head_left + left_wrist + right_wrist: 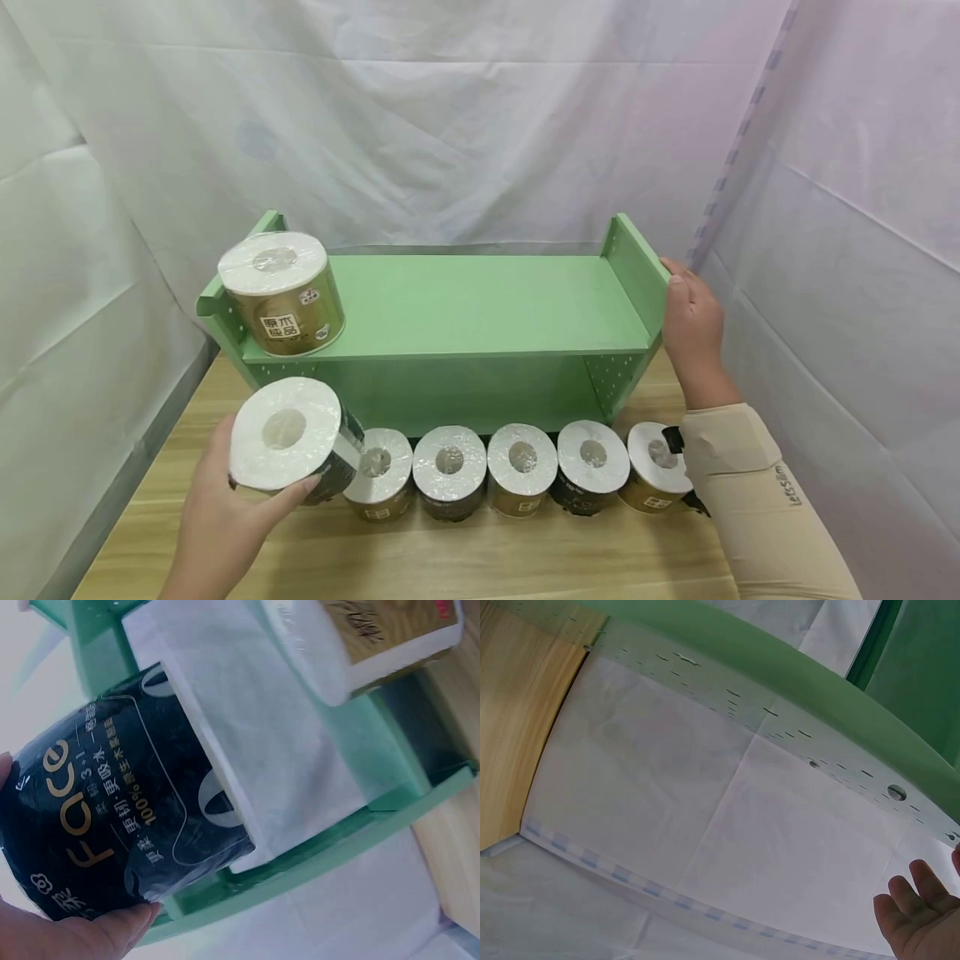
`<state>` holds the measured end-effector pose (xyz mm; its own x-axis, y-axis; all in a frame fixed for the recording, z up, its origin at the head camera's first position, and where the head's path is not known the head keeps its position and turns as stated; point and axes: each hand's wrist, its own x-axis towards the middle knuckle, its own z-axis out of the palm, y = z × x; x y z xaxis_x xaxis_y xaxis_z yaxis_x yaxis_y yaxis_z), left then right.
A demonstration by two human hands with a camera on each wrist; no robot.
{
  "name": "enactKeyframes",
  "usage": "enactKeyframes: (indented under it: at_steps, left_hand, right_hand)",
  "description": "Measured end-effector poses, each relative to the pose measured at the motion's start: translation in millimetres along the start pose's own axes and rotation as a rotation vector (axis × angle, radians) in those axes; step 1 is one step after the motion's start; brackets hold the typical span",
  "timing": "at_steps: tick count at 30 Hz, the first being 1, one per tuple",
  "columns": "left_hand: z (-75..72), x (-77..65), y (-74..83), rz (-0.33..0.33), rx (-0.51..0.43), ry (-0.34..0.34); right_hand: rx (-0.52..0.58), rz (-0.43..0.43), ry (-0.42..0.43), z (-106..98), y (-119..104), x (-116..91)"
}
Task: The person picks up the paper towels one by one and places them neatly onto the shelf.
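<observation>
My left hand [221, 521] holds a black-wrapped toilet paper roll [285, 429], thumb along its near side, in front of the green shelf [480, 300]. In the left wrist view the roll's dark printed wrapper [112, 802] faces the camera, tilted, with the thumb at its lower edge. A gold-wrapped toilet roll [288, 317] stands upright at the left end of the upper board. At the other end, my right hand [693, 333] touches the outer side of the shelf's right panel. The right wrist view has its loosely bent fingers [919, 900] beside that panel [780, 682].
Several toilet rolls [522, 458], gold and black wrapped, stand in a row on the wooden table [420, 562] before the shelf. Below the upper board is a lower compartment [457, 392]. White sheeting [450, 125] hangs behind and at both sides.
</observation>
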<state>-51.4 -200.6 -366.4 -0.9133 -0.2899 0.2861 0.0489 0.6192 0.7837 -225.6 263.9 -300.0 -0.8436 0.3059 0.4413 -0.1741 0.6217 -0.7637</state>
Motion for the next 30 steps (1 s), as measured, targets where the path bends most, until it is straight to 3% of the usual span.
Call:
enactKeyframes:
  at_steps: [12,20,30]
  left_hand:
    - [-10.2,-2.0,23.2,0.101,0.028,-0.069]
    - [-16.9,-1.2,44.2,0.172,0.021,-0.081]
    - [-19.6,6.8,63.4,0.172,0.0,-0.085]
  right_hand:
    - [0.003,0.015,-0.01,1.2,-2.0,0.1]
    - [-0.009,0.014,0.006,0.8,-2.9,1.4]
    - [-0.001,-0.006,0.017,0.6,-1.8,0.9]
